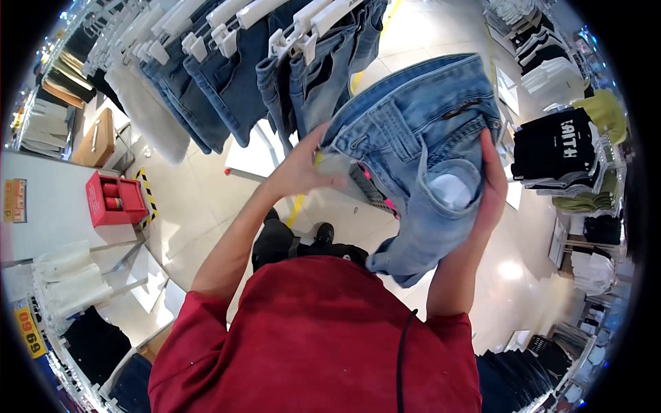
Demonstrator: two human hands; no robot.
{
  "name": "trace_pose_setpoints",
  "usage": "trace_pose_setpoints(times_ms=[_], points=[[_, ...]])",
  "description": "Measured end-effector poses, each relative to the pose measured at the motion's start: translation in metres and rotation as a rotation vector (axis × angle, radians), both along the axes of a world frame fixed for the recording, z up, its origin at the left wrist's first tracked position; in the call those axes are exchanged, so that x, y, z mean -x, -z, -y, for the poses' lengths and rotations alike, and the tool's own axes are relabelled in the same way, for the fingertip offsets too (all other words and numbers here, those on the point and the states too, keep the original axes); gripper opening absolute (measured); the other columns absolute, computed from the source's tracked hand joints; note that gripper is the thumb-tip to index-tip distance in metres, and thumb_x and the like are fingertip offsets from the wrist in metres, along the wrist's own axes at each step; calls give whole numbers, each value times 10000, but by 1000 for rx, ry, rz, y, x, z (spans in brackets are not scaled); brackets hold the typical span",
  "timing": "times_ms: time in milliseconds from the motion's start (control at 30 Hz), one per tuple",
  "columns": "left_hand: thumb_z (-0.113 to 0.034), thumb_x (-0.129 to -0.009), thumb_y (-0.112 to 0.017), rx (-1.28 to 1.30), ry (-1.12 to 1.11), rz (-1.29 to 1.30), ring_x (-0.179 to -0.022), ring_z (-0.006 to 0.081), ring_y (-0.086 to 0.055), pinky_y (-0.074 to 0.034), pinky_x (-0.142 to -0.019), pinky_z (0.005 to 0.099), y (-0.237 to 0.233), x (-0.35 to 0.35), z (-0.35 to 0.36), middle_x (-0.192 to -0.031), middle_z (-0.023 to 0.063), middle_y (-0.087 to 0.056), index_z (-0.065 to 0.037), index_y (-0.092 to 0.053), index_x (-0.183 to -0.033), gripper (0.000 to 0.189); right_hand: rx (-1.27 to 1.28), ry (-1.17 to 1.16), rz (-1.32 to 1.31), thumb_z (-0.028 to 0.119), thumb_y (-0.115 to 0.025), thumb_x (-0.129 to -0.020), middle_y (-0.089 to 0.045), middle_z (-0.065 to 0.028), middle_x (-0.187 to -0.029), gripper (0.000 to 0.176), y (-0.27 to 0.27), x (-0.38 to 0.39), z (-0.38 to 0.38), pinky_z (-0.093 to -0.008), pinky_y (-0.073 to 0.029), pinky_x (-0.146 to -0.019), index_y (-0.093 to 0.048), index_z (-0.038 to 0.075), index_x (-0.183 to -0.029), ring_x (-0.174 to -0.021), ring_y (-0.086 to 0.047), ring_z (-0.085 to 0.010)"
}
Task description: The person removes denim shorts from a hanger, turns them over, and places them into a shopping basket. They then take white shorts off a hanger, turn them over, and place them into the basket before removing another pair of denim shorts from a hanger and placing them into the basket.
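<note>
A pair of light-blue denim jeans (pixel 413 124) is held up in front of me, waistband up, with the legs folded and hanging toward my chest. My right hand (pixel 490 189) grips the jeans along their right edge. Something white (pixel 453 191) shows inside the rolled opening of the denim, near that hand. At the left edge of the waistband is my left hand (pixel 303 168), its thumb spread away and its fingertips partly hidden at the cloth.
Denim garments (pixel 227 89) hang from white clip hangers (pixel 303 31) ahead. A dark basket (pixel 372 187) is partly hidden behind the jeans. A red box (pixel 116 199) stands at left. Folded black shirts (pixel 554 141) fill racks on the right.
</note>
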State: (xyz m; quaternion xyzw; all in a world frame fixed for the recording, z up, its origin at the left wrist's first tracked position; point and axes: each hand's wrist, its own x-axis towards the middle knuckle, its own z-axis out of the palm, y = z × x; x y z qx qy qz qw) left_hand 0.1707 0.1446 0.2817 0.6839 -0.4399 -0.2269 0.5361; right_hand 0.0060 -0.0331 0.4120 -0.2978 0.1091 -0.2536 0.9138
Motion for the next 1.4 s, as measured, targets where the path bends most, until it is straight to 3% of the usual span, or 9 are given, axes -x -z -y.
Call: trace_pose_setpoints(times_ms=[67,167,267,333,400,467,500,800,1400], points=[[-180,-686,-806,159,-106,-4,-1117,199,-515,-381,-967,306,-4,-4,18,-1202,105,-557,-13,-476,-1259,682,83,96,13,172,-462,-925,-582,-178,-1149,372,-10,10,-2,-371,-518,-857,-494,-46,-1224,-988,-617,-264],[-127,-742,-756,-39,-103,-321,-802,109,-563,-444,-730,250,-15,-17,14,-930,26,-616,1,-657,-939,255,389,438,-35,173,-436,-931,-557,-169,-1193,381,-27,27,2,-355,-491,-894,-482,-29,-1250,-1030,-589,-232],[-124,-814,-675,288,-67,-31,-816,89,-552,-442,-727,207,-14,-31,5,-1051,-29,-565,12,-615,-1085,309,848,839,-268,157,-422,-928,-529,-201,-1213,419,-6,42,25,-397,-508,-872,-425,-24,-1306,-1003,-597,-284],[-197,-839,-674,288,-114,-436,-861,65,-555,-427,-768,203,-17,-31,2,-920,-16,-617,-26,-627,-1078,298,376,525,-236,153,-447,-923,-556,-187,-1176,403,-6,53,62,-365,-505,-864,-451,-39,-1277,-971,-605,-255],[-249,-862,-657,299,-107,-677,-843,55,-557,-438,-765,195,-31,-27,-3,-910,-8,-622,-35,-613,-1085,312,384,607,-575,239,-493,-924,-586,-144,-1128,401,-6,43,74,-329,-492,-841,-512,-54,-1197,-941,-602,-218],[-321,-881,-628,289,-168,-624,-787,51,-555,-458,-724,198,-47,-22,3,-880,-4,-621,-17,-617,-1023,335,330,488,-585,318,-545,-905,-589,-111,-1123,430,37,61,133,-301,-473,-822,-564,-38,-1144,-955,-587,-185],[-332,-884,-622,259,-194,-608,-776,51,-555,-461,-711,199,-55,-20,4,-872,-6,-621,-15,-618,-1014,343,595,658,-651,323,-561,-907,-589,-104,-1111,442,40,55,126,-302,-470,-804,-548,-34,-1168,-959,-576,-179],[-384,-893,-594,196,-231,-439,-763,58,-548,-474,-677,209,-65,-39,7,-872,6,-611,-3,-598,-1002,396,580,639,-639,249,-615,-880,-583,-100,-1126,445,43,50,98,-319,-472,-816,-493,8,-1233,-977,-580,-208],[-107,-748,-727,233,22,-454,-1012,140,-574,-453,-897,257,-90,-41,-1,-1114,67,-589,-9,-451,-1248,579,494,597,-604,117,-607,-805,-591,-107,-1095,404,50,62,109,-328,-471,-832,-519,17,-1187,-966,-588,-225]])
